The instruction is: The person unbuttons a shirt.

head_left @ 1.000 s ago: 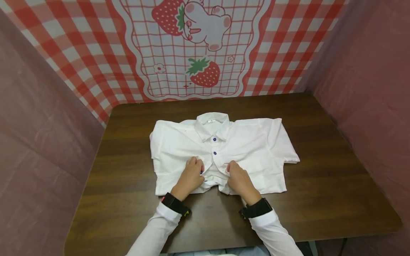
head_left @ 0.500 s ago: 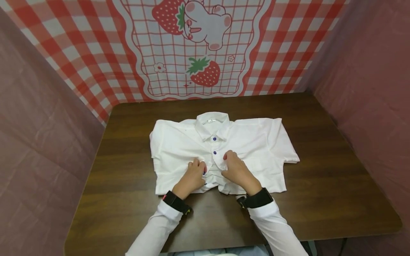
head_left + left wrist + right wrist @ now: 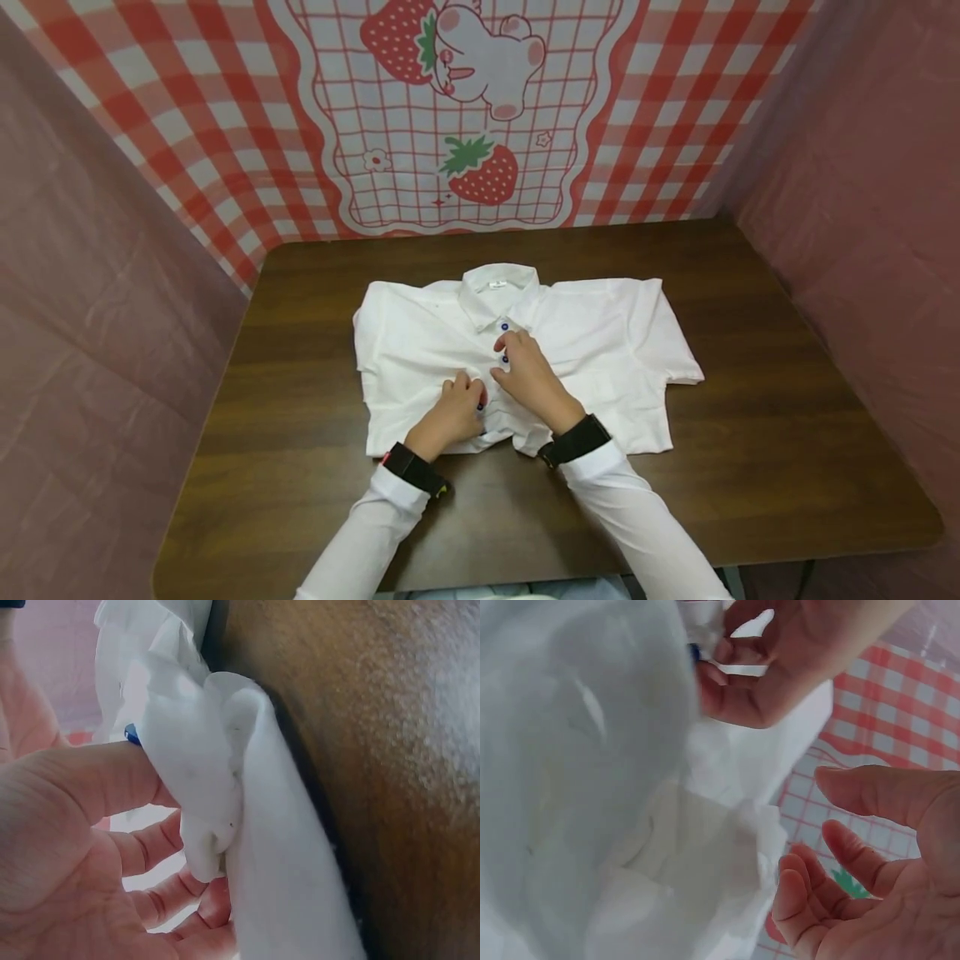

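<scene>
A white short-sleeved shirt (image 3: pixel 412 333) with blue buttons lies front up, its collar (image 3: pixel 478 307) away from me. My left hand (image 3: pixel 454 410) pinches the edge of the shirt's front opening between thumb and fingers. A blue button (image 3: pixel 132 734) sits against that thumb in the left wrist view. Over the button strip, my right hand (image 3: pixel 532 379) is beside an upper blue button (image 3: pixel 506 359), thumb and fingers apart. Seen from the right wrist, the right hand (image 3: pixel 877 870) has loosely bent fingers and nothing between them. The shirt's lower part is bunched under the hands.
The brown wooden table (image 3: pixel 300 383) extends on both sides of the shirt. A red checked cloth (image 3: pixel 217 108) with strawberries hangs behind it, and pink curtains (image 3: pixel 855 208) flank the sides. Each wrist wears a black band (image 3: pixel 581 439).
My right hand has let go of the right edge of the front opening and moved up and left over the buttons. The left hand keeps its pinch, shifted slightly right.
</scene>
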{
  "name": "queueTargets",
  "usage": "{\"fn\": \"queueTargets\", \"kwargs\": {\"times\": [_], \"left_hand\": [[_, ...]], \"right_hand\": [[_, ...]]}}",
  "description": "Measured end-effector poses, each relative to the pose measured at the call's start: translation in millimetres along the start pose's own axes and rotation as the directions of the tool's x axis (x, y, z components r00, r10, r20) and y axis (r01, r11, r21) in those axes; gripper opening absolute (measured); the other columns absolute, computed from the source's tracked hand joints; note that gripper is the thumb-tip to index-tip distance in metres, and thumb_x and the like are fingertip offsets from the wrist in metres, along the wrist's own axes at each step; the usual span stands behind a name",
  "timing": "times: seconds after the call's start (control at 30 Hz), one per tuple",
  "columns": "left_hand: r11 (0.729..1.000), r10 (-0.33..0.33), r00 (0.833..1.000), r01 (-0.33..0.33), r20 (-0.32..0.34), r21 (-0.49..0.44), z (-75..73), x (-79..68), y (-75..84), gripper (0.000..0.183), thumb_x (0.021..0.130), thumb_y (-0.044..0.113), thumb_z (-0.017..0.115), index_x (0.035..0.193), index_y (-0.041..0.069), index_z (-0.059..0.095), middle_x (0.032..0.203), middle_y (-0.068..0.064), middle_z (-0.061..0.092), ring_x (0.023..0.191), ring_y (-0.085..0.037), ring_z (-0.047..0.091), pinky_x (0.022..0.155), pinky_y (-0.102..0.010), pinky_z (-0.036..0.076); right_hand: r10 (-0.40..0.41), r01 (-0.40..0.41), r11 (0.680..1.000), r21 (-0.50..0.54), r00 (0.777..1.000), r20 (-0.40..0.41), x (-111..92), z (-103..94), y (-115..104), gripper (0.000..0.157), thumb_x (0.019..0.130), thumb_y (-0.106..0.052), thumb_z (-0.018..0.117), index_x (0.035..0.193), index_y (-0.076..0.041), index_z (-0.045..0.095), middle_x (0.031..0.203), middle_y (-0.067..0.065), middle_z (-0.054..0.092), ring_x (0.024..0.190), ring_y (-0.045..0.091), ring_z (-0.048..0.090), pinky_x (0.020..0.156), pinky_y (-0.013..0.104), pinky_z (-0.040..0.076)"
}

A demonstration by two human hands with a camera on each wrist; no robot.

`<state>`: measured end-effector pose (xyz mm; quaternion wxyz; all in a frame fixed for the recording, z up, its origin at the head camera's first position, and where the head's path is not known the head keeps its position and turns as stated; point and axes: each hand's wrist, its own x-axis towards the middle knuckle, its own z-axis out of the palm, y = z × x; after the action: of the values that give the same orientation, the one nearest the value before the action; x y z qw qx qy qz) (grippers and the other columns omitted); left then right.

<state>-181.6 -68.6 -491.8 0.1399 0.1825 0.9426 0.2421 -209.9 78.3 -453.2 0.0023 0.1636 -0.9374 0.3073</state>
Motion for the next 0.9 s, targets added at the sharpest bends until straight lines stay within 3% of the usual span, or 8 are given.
{"fn": "queueTargets", "kwargs": {"times": [0.37, 0.57, 0.9], "left_hand": [[1.0, 0.023, 1.0, -0.023, 0.003, 0.018, 1.5, 0.8, -3.8, 0.03, 0.071, 0.006, 0.071, 0.09, 0.007, 0.049, 0.094, -0.01, 0.038, 0.086, -0.029, 0.037, 0.073, -0.035, 0.035], [0.999, 0.032, 0.999, -0.031, -0.016, 0.017, 3.1, 0.3, -3.7, 0.031, 0.069, 0.007, 0.072, 0.088, 0.007, 0.048, 0.093, -0.01, 0.038, 0.085, -0.029, 0.037, 0.072, -0.034, 0.036], [0.999, 0.031, 0.999, -0.031, -0.032, 0.011, 3.7, -1.8, -1.5, 0.029, 0.07, 0.006, 0.072, 0.086, 0.006, 0.048, 0.091, -0.011, 0.037, 0.084, -0.031, 0.036, 0.071, -0.035, 0.034]], "right_hand": [[0.198, -0.199, 0.98, 0.024, 0.98, 0.024, 7, 20.4, 20, 0.039, 0.077, -0.019, 0.075, 0.096, 0.001, 0.047, 0.089, 0.013, 0.043, 0.078, 0.026, 0.045, 0.07, 0.037, 0.039], [0.209, -0.209, 0.978, -0.004, 0.978, 0.021, 10, 26.8, 31, 0.036, 0.078, -0.021, 0.074, 0.092, 0.0, 0.047, 0.085, 0.012, 0.045, 0.073, 0.025, 0.046, 0.068, 0.037, 0.04], [0.179, -0.177, 0.98, -0.087, 0.984, 0.014, 12, 23.9, 34, 0.009, 0.084, -0.01, 0.058, 0.085, -0.002, 0.057, 0.081, 0.014, 0.059, 0.074, 0.029, 0.058, 0.068, 0.041, 0.046]]}}
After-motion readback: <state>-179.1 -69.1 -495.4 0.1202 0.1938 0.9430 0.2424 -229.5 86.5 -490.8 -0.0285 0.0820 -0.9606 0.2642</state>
